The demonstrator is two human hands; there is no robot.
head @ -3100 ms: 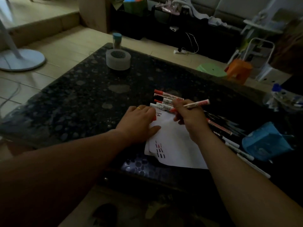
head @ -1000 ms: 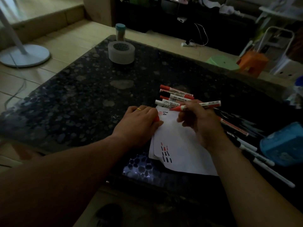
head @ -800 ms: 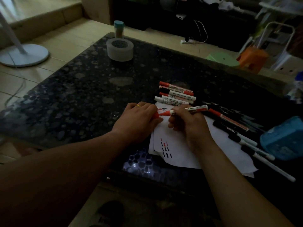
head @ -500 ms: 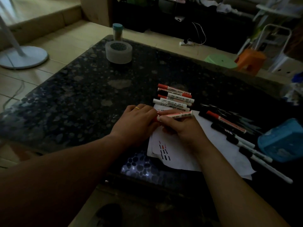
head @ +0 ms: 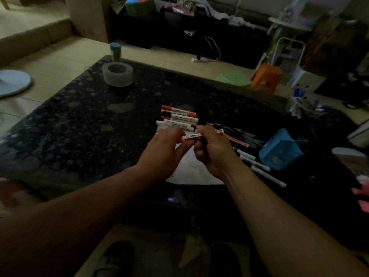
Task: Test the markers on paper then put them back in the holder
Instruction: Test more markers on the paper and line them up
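- While my left hand (head: 164,149) pinches the cap end of the red marker (head: 192,136) and my right hand (head: 212,151) curls round its barrel, above the paper (head: 192,168), a crooked push could leave the cap loose and the tip drying.
- Dim room, tiled floor (head: 159,54) beyond my fingers.
- Dark speckled table (head: 79,126) beneath them; blue holder (head: 281,151) to their right.

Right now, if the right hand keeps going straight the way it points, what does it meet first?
Probably the row of markers lying just beyond it on the table. The right hand, gripping a red-capped marker, looks raised, so it might pass over them; depth is unclear.
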